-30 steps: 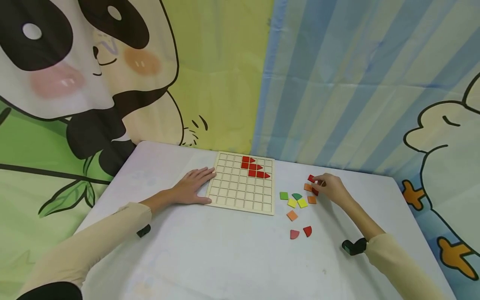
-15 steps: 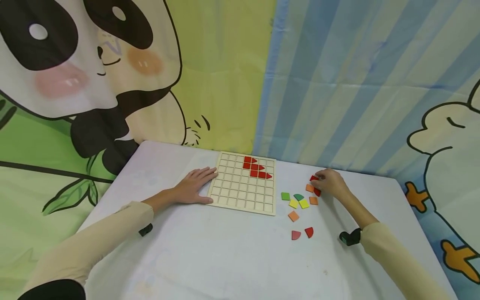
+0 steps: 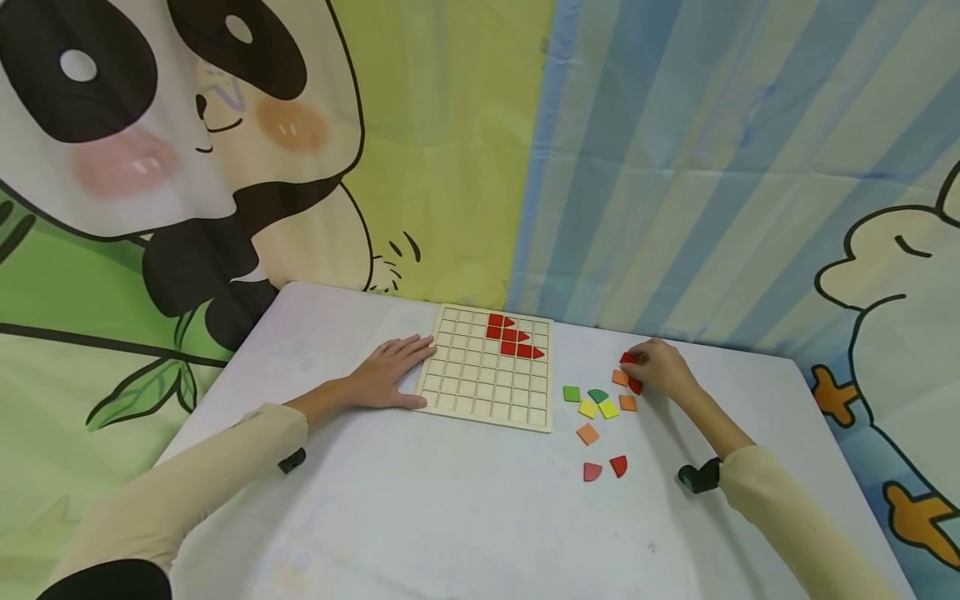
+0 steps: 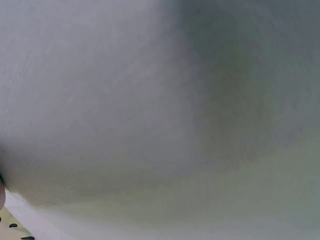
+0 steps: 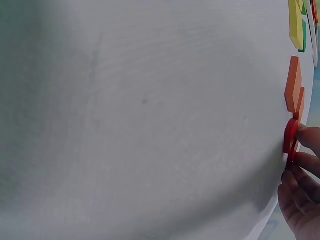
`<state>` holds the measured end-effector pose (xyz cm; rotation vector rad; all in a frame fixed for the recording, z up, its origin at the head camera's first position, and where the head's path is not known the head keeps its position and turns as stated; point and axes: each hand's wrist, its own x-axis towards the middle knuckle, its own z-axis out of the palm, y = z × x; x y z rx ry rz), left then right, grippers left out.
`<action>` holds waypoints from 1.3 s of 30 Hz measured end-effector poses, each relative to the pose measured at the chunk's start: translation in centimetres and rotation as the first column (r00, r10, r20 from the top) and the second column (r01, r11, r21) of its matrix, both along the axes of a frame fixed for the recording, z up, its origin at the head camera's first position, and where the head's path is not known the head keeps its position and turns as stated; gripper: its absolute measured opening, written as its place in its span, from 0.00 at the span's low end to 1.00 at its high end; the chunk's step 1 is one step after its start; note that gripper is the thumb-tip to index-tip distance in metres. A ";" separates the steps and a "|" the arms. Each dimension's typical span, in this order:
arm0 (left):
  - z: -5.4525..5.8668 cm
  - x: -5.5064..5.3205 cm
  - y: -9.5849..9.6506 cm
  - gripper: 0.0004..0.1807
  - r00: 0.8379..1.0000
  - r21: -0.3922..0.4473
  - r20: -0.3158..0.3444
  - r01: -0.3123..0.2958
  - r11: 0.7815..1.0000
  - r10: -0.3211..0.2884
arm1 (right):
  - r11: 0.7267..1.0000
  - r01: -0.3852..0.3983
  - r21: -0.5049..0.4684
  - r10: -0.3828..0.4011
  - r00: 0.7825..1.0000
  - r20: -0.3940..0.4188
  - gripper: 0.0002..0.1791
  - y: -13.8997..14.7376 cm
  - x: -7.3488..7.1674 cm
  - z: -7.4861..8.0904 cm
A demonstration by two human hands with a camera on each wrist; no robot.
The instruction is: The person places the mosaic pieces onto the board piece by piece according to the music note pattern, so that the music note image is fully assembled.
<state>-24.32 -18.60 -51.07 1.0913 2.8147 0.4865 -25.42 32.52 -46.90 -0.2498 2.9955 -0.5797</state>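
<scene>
My left hand point(image 3: 390, 372) lies spread on the white table, its fingers and thumb against the left edge of a square wooden grid board point(image 3: 480, 392). Several red tiles point(image 3: 508, 334), squares and pointed pieces, sit in the board's upper cells. At the right, my right hand point(image 3: 660, 367) pinches a red tile point(image 3: 627, 357) at the table surface, with thumb and fingertips partly covering it. Just below are an orange square point(image 3: 619, 377) and a dark red rounded tile point(image 3: 635, 386). The right wrist view shows the right hand's fingertips point(image 5: 305, 162) close around red pieces.
Between board and right hand lie a green square point(image 3: 572, 393), a green rounded tile point(image 3: 597, 395), yellow squares point(image 3: 608, 409) and orange squares point(image 3: 588, 434). Nearer the front are a pink rounded tile point(image 3: 592, 472) and a red one point(image 3: 618, 466). Printed curtains hang behind the table.
My right hand has shifted slightly back and its fingers have closed on the red tile. The left hand and board stay in place; the view has moved slightly.
</scene>
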 end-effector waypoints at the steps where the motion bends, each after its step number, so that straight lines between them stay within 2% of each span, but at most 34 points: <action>1: 0.0 0.0 0.0 0.53 1.000 -0.001 -0.003 0.000 1.000 0.000 | 1.000 0.005 -0.004 -0.005 1.000 0.003 0.20 0.0 0.0 0.0; 9: -0.2 -0.1 0.4 0.53 1.000 -0.011 0.015 -0.005 1.000 0.005 | 0.999 0.031 0.014 -0.032 0.998 0.054 0.19 0.2 -0.1 0.2; 13: -0.2 -0.1 0.3 0.53 1.000 -0.017 0.022 -0.009 1.000 0.009 | 0.999 0.023 -0.050 -0.019 0.998 0.066 0.20 -0.3 -0.2 1.0; 18: -0.1 0.1 0.1 0.53 1.000 0.030 -0.013 0.006 1.000 -0.005 | 0.987 -0.068 -0.149 0.067 0.998 -0.008 0.16 -3.1 0.3 2.4; 21: -0.3 0.1 0.0 0.53 1.000 0.050 -0.027 0.017 0.999 -0.016 | 0.970 -0.148 -0.191 0.137 0.988 -0.070 0.13 -5.6 0.8 3.2; 24: -0.7 -0.1 -0.2 0.53 1.000 0.028 -0.023 0.016 0.999 -0.015 | 0.949 -0.243 -0.203 0.222 0.968 -0.119 0.12 -8.3 1.1 3.5; 28: -0.9 -0.3 -0.4 0.54 1.000 0.012 -0.024 0.014 1.000 -0.014 | 0.925 -0.336 -0.178 0.316 0.939 -0.133 0.13 -12.0 0.9 3.9; 31: -0.8 -0.3 -0.4 0.54 0.999 0.014 -0.031 0.011 1.000 -0.011 | 0.910 -0.399 -0.114 0.386 0.914 -0.124 0.14 -14.7 0.0 4.2; 36: -0.7 -0.2 -0.2 0.54 1.000 0.036 -0.013 0.003 0.999 -0.002 | 0.855 -0.518 0.008 0.516 0.849 -0.112 0.12 -18.0 -1.8 3.7; 39: -0.6 -0.1 -0.1 0.54 1.000 0.042 -0.003 0.001 0.999 -0.001 | 0.839 -0.544 0.017 0.542 0.831 -0.121 0.12 -19.2 -2.7 3.1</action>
